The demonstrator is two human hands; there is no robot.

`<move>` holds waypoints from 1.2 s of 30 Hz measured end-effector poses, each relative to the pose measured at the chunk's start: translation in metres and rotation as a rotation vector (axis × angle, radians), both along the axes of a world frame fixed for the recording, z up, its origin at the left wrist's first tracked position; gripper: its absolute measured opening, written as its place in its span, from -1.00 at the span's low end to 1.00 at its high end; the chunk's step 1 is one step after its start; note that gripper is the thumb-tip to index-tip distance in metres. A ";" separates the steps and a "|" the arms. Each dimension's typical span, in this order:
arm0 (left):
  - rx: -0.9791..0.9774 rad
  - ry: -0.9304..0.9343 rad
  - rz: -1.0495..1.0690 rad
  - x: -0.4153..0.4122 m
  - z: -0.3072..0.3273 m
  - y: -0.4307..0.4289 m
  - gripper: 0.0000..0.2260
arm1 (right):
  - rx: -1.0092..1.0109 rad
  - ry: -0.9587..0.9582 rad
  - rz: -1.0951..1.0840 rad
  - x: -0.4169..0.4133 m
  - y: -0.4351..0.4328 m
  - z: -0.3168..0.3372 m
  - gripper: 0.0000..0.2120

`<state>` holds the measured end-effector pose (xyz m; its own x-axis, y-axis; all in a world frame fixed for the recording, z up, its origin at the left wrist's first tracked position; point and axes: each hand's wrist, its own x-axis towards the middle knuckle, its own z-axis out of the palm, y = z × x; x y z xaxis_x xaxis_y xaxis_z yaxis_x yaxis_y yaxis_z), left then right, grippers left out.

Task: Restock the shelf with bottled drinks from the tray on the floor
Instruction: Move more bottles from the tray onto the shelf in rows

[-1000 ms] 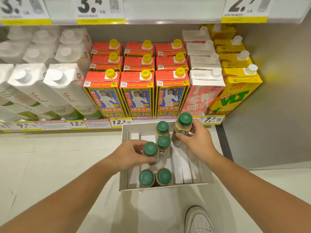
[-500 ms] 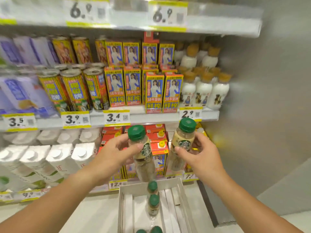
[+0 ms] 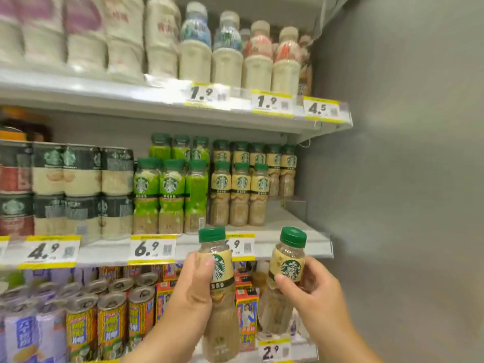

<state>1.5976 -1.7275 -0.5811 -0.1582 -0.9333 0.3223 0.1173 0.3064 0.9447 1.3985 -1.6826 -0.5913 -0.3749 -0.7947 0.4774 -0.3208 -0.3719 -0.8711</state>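
Stocked supermarket shelves (image 3: 262, 247) fill the background, before which one green-capped coffee bottle (image 3: 218, 289) is gripped upright by the left hand (image 3: 192, 292) and another bottle (image 3: 286, 271) by the right hand (image 3: 318, 292).

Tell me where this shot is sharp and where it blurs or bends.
Head view: the two bottles in the left hand and right hand are fairly sharp, the price tag readable; the top-left cartons and bottom-left cans smear with blur; the upper shelf edge slants from wide-angle distortion; lighting is even, without harsh glare.
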 end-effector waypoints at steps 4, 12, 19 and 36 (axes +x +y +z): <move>-0.092 -0.179 -0.056 -0.017 0.051 -0.004 -0.77 | -0.059 0.026 -0.018 -0.015 -0.012 0.054 -0.87; -0.162 -0.215 0.018 -0.071 0.127 -0.054 -0.57 | -0.115 0.035 -0.125 -0.061 -0.070 0.128 -0.88; -0.159 -0.211 0.149 -0.123 0.144 -0.101 -0.56 | -0.014 0.035 -0.250 -0.101 -0.109 0.125 -0.84; -0.237 -0.230 0.244 -0.176 0.105 -0.123 -0.56 | 0.044 0.016 -0.289 -0.115 -0.135 0.095 -0.60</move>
<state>1.4220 -1.8507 -0.4760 -0.0345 -0.8565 0.5150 -0.1917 0.5114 0.8377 1.2832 -1.8175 -0.4965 -0.5816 -0.6761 0.4524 -0.4222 -0.2245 -0.8783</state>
